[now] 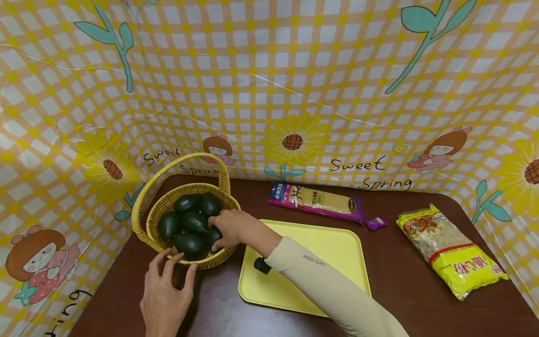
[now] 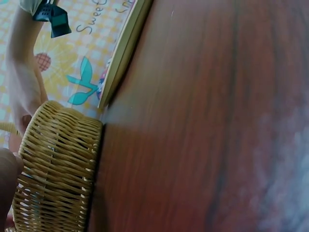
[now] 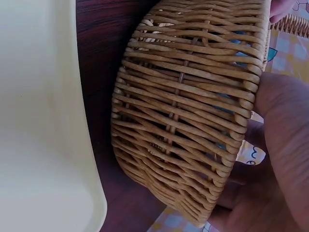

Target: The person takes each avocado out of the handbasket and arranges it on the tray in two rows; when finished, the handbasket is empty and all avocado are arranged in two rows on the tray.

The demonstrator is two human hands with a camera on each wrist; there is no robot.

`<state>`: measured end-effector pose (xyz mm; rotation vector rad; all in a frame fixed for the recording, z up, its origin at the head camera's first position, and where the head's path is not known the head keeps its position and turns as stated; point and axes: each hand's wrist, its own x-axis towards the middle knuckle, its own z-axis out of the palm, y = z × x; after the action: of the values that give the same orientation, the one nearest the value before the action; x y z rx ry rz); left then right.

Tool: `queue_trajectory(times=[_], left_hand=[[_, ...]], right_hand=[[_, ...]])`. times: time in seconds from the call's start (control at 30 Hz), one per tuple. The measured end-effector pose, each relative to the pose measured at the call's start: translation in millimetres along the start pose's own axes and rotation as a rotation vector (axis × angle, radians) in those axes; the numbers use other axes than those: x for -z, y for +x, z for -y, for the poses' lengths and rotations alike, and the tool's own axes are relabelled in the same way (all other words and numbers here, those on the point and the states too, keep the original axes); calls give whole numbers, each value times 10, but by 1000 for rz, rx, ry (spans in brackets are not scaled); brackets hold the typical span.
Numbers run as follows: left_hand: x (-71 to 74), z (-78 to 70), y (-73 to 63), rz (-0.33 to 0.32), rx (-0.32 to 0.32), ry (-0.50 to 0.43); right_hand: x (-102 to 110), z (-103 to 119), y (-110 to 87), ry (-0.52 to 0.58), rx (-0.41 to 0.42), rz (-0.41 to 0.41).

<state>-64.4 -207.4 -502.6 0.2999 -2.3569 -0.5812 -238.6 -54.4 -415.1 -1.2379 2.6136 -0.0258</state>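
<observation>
A yellow wicker basket (image 1: 185, 171) with a tall arched handle holds several dark green avocados (image 1: 190, 245). My right hand (image 1: 236, 228) reaches in over its right rim, with thumb and fingers around an avocado (image 1: 214, 235) that it partly hides. My left hand (image 1: 167, 290) holds the near rim, fingertips over the edge and thumb apart from them. In the left wrist view, the left thumb (image 2: 8, 176) lies against the top of the wicker wall (image 2: 58, 164). The right wrist view has the right hand (image 3: 277, 159) curved over the rim, the avocado hidden.
Right of the basket lies a pale yellow tray (image 1: 337, 252), partly under the right forearm, with a small black object (image 1: 262, 265) by the sleeve. Behind it are a purple noodle packet (image 1: 316, 201) and a small purple sachet (image 1: 376, 223). A yellow pasta bag (image 1: 452, 252) lies far right.
</observation>
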Motion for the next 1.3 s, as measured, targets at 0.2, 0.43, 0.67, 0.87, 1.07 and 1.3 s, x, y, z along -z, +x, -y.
queue_trajectory(times=[0.2,0.43,0.67,0.87,1.07,1.3], left_hand=[[1,-15,0,-13,-7,3],[-10,-27,-15,-18,10,-2],[-15,-35,-17,-15,25,-11],[-5,-56,-26,-2,38,-7],[-1,-65,-32,-6,45,7],[8,-70,-41,-1,66,10]], right_hand=[[-1,1,35,38,-18,14],[-8,-9,42,22,-14,0],[-6,-35,-32,-76,8,-76],[6,-107,-163,-71,22,-146],[44,-210,-301,23,40,-254],[91,-249,-451,77,50,-328]])
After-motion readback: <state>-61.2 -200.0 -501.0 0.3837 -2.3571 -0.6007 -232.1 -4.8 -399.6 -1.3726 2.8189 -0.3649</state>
